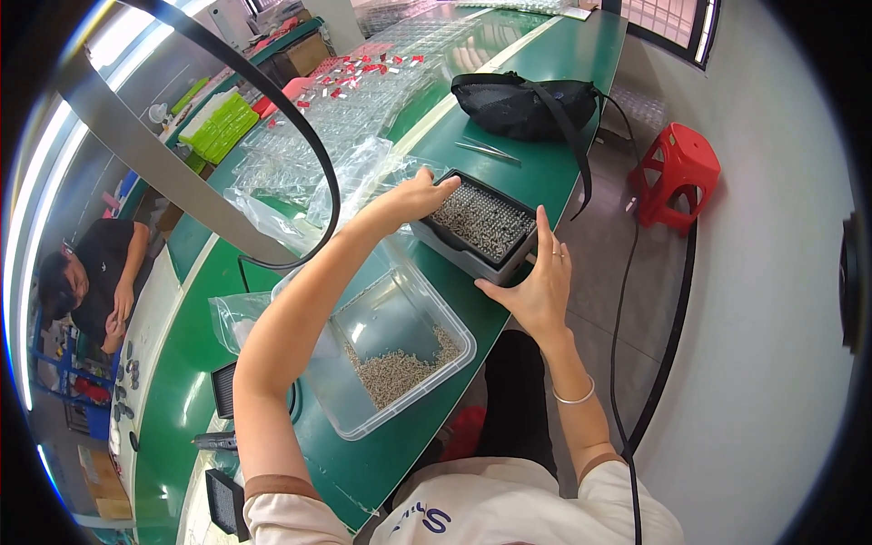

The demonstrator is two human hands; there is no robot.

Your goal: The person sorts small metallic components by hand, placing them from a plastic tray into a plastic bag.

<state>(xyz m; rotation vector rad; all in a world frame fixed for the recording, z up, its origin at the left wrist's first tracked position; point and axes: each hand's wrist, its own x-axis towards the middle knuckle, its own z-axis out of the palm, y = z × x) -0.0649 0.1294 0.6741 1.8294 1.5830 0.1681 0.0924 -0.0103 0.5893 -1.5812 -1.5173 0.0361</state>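
A grey-and-black rectangular box [459, 250] sits at the table's right edge, its black-rimmed top filled with many small silvery metal pieces [481, 218]. My left hand [420, 194] holds its far left corner, fingers over the rim. My right hand [542, 289] grips the right end, thumb low on the near side and a finger up by the rim; the other fingers are partly hidden. Just nearer to me, a clear plastic bin [371, 422] holds a spread of tiny brownish metal pieces [400, 376] along its near side.
Beyond the box lie tweezers [489, 151] and a black bag [527, 107] on the green table [581, 50]. Clear trays [381, 91] with red pieces cover the far left. A black cable [331, 173] arches overhead. A red stool [677, 177] stands right; a co-worker [104, 272] sits left.
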